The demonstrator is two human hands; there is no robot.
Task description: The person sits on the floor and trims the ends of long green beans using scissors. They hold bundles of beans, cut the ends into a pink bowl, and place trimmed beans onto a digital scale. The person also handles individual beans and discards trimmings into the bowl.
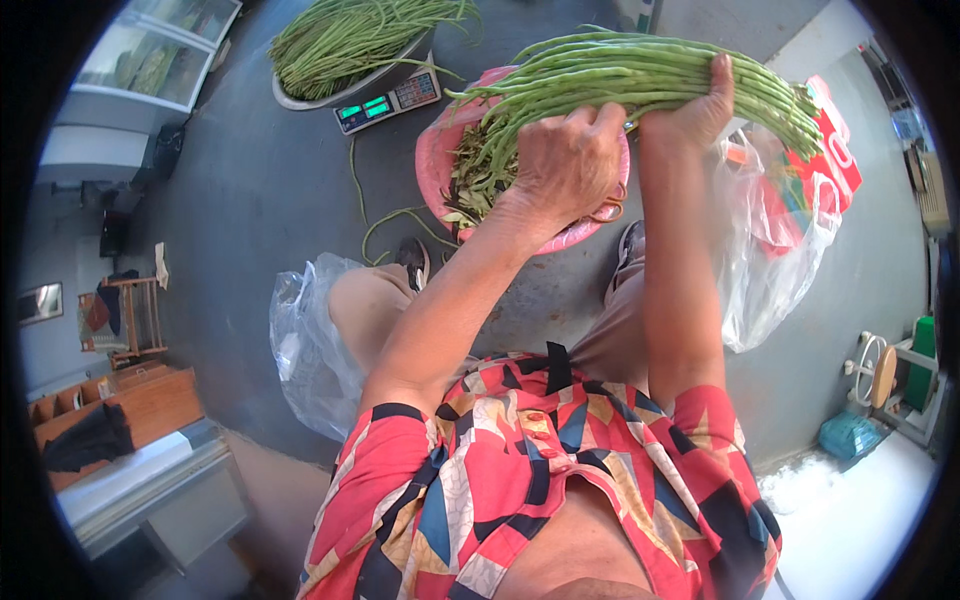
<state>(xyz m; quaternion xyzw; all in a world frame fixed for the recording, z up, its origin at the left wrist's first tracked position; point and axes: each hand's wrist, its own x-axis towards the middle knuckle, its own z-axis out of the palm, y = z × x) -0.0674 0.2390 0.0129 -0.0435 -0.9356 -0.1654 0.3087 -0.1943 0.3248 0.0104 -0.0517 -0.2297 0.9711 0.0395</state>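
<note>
A thick bunch of yardlong beans (600,71) lies across my right hand (694,112), which grips it with the thumb over the top. My left hand (574,154) is curled against the underside of the bunch. What its fingers hold is hidden behind the knuckles. Below both hands stands a pink basin (431,169) lined with thin plastic, with dry leaf scraps (472,199) inside. Orange-brown loops (611,210) hang at the basin's near rim, partly behind my left wrist; I cannot tell what they are.
More yardlong beans (345,49) fill a metal bowl (322,101) on a digital scale (390,105). Loose beans (397,214) lie on the floor. A clear plastic bag (311,337) rests by my left leg. To the right are another plastic bag (780,277) and a red package (832,150).
</note>
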